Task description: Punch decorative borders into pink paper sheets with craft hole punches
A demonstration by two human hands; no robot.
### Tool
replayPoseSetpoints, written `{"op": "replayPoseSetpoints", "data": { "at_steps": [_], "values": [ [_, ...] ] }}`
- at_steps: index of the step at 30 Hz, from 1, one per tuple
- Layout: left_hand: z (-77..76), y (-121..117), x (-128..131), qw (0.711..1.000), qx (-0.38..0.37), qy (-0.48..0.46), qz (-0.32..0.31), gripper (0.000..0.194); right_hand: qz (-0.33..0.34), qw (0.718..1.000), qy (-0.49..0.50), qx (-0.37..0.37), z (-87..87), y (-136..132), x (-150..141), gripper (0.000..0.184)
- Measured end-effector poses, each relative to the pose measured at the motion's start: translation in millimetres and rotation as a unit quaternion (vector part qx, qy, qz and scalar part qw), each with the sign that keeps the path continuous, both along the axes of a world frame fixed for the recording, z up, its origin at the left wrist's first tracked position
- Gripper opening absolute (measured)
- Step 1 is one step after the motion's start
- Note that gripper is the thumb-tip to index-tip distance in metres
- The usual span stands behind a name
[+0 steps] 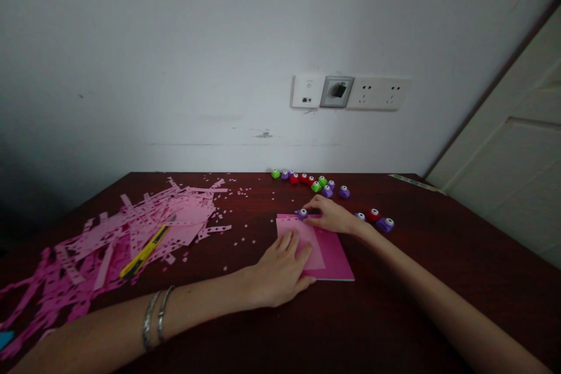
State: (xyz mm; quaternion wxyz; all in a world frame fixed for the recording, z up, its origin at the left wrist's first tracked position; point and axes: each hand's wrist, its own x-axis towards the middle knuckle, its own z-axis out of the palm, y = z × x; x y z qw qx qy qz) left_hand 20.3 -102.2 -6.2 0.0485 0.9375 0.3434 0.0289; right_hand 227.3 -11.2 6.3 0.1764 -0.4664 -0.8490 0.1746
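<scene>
My left hand (280,269) covers a part of the light sheet (314,248). My right arm (407,273) partly hides one punch (360,216). Both my arms are cut by the lower edge, a blue thing (6,339) by the left edge. The strip (414,182) has marks too small to read.

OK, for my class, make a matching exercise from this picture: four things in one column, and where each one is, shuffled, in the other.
Things
1. yellow cutter
2. left hand
3. right hand
4. two bracelets

Places
A. spread over the pale pink sheet
B. around the left forearm
C. on the pink paper scraps
D. at a purple punch by that sheet's far edge

Right pairs: 1-C, 2-A, 3-D, 4-B
</scene>
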Motion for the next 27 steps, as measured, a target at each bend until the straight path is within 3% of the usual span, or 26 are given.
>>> {"op": "replayPoseSetpoints", "data": {
  "at_steps": [4,11,19,27],
  "values": [
    [0.5,-2.2,0.8,1.000,0.003,-0.001,-0.008,0.055,0.009,1.000,0.007,0.010,-3.0,4.5,1.3,0.026],
    [-3.6,-3.5,-0.1,1.000,0.007,-0.016,-0.011,0.056,-0.065,0.996,-0.019,0.049,-5.5,1.2,15.5,0.027],
    [-4.8,-3.4,0.8,1.000,0.001,-0.027,-0.016,0.060,-0.121,0.973,-0.104,0.165,-16.7,-25.4,49.0,0.028],
    [-0.8,-7.1,3.5,0.999,-0.001,-0.026,-0.019,0.058,-0.157,0.964,-0.132,0.169,-26.0,-30.3,83.5,0.031]
  ]
}}
